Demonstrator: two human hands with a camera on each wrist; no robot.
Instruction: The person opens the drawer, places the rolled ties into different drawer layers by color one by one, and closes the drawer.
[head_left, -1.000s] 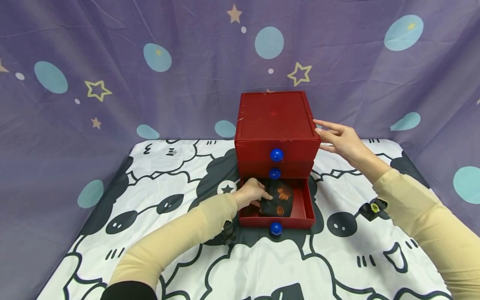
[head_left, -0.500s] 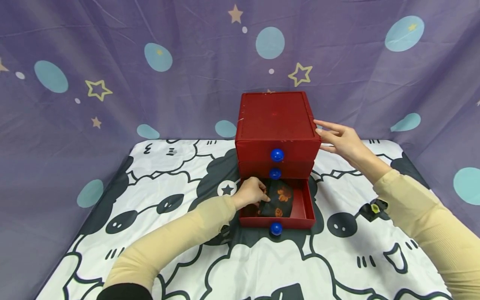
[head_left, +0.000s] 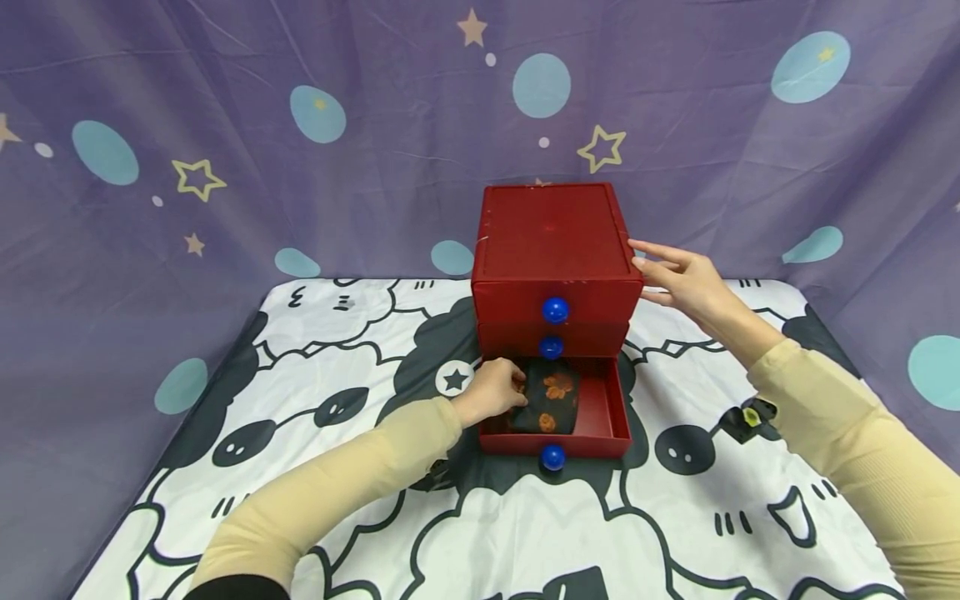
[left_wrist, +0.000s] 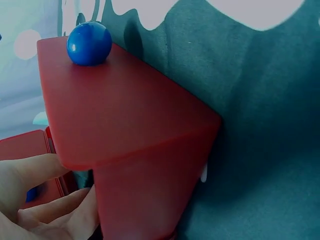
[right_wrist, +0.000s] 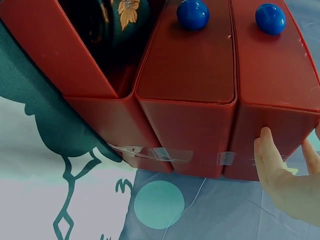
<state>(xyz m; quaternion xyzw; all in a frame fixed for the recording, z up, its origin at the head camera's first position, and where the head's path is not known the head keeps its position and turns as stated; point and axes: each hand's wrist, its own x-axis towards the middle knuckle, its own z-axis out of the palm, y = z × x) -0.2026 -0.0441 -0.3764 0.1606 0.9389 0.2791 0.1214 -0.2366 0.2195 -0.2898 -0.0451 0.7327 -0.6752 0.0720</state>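
Observation:
A red three-drawer cabinet (head_left: pixel 551 237) stands on the table, its bottom drawer (head_left: pixel 607 408) pulled out. Inside that drawer lies a dark cloth item with orange flowers (head_left: pixel 553 396); its exact kind cannot be told. My left hand (head_left: pixel 491 393) reaches over the drawer's left wall and pinches the cloth's left edge. In the left wrist view the drawer front and wall hide most of the cloth, and the left fingers (left_wrist: pixel 75 207) go behind the wall. My right hand (head_left: pixel 690 283) rests its extended fingertips against the cabinet's right side, near the top, as the right wrist view (right_wrist: pixel 287 185) confirms.
Blue round knobs mark each drawer, the lowest one (head_left: pixel 552 457) facing me. The two upper drawers (right_wrist: pixel 187 65) are closed. A black-and-white cartoon cloth (head_left: pixel 360 500) covers the table, and a purple curtain (head_left: pixel 390 167) hangs behind the cabinet.
My left hand has drawn slightly left, its fingers curling in at the cloth's edge, and the floral cloth has shifted left with it. The right hand stays put.

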